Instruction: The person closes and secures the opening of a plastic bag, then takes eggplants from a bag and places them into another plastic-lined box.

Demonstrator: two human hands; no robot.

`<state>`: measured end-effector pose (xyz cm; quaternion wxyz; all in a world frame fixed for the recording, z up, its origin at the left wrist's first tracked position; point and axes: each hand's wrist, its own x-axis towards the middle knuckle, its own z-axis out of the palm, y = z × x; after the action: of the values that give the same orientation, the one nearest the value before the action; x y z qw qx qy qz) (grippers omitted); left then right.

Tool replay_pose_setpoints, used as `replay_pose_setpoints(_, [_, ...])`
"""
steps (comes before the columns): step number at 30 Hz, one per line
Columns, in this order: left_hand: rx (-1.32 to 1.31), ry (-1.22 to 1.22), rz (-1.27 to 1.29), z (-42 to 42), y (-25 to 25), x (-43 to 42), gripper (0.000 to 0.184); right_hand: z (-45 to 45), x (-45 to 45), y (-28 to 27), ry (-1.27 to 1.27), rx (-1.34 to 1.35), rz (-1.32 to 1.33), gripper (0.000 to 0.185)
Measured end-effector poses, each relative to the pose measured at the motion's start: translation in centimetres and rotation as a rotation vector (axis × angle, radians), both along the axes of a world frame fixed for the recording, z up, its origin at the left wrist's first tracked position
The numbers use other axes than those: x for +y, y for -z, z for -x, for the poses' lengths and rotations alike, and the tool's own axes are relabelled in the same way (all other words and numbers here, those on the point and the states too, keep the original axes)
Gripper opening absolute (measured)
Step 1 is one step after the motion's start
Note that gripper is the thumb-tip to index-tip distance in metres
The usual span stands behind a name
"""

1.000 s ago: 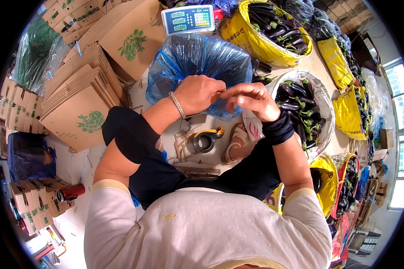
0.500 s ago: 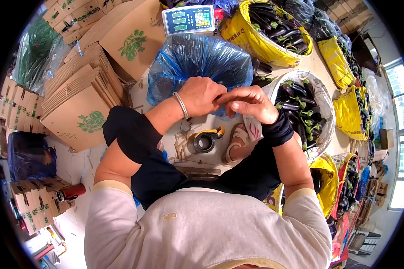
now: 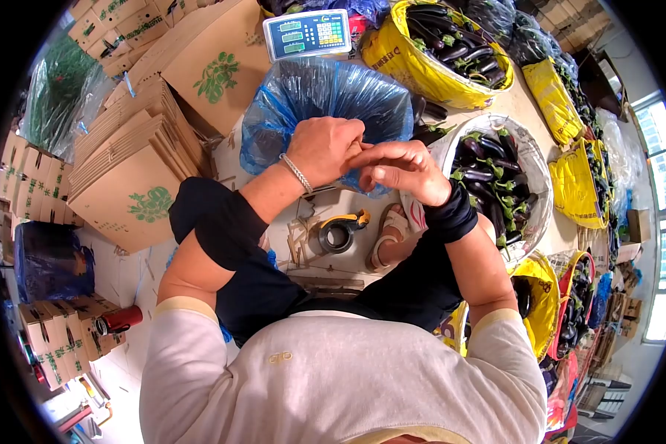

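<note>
My left hand (image 3: 324, 153) is closed, knuckles up, with a braided bracelet at its wrist. Whatever lies inside its fingers is hidden. My right hand (image 3: 413, 169) reaches across to it, fingers stretched out and thumb apart, and its fingertips meet the left hand. Both hands are over the near edge of a blue plastic bag (image 3: 277, 100) that lines a container and hangs open. A digital scale display (image 3: 307, 35) stands just behind the bag. Right of my hands, a white-lined basket (image 3: 542, 200) holds dark purple eggplants (image 3: 496, 166).
A yellow-wrapped basket (image 3: 392, 63) of eggplants stands at the back, with more yellow bags (image 3: 576, 194) along the right. Folded cartons (image 3: 126, 174) lean on the left. A tape roll in a yellow-handled dispenser (image 3: 337, 235) sits on the floor between my feet.
Both hands have shifted slightly left and toward the bag, still touching each other. The surroundings look the same.
</note>
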<state>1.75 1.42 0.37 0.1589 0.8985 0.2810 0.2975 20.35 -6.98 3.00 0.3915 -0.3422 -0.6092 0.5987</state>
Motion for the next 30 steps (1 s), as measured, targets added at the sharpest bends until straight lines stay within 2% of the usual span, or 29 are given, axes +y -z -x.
replay_pose_setpoints(3, [0.101,-0.028,0.072,0.0,-0.6,-0.1,0.025,-0.1,-0.1,-0.4,0.033,0.035,-0.017,0.022])
replay_pose_setpoints(6, [0.111,0.034,0.088,0.2,-0.2,-0.1,0.031,-0.4,0.0,-0.7,0.038,0.046,-0.035,0.022])
replay_pose_setpoints(15, [0.238,0.069,0.235,0.7,0.6,-0.3,0.027,-0.5,-0.2,-0.4,0.014,0.003,-0.006,0.021])
replay_pose_setpoints(24, [0.084,0.14,0.41,1.8,0.4,-0.3,0.018,0.0,0.1,-0.3,-0.016,-0.047,0.013,0.019])
replay_pose_setpoints(27, [0.154,0.171,0.404,2.1,-0.1,-0.3,0.015,0.2,0.3,-0.1,-0.032,-0.046,0.006,0.019])
replay_pose_setpoints(30, [0.074,0.2,0.405,2.0,-0.2,-0.5,0.015,0.4,0.5,0.2,-0.069,-0.023,0.005,0.019])
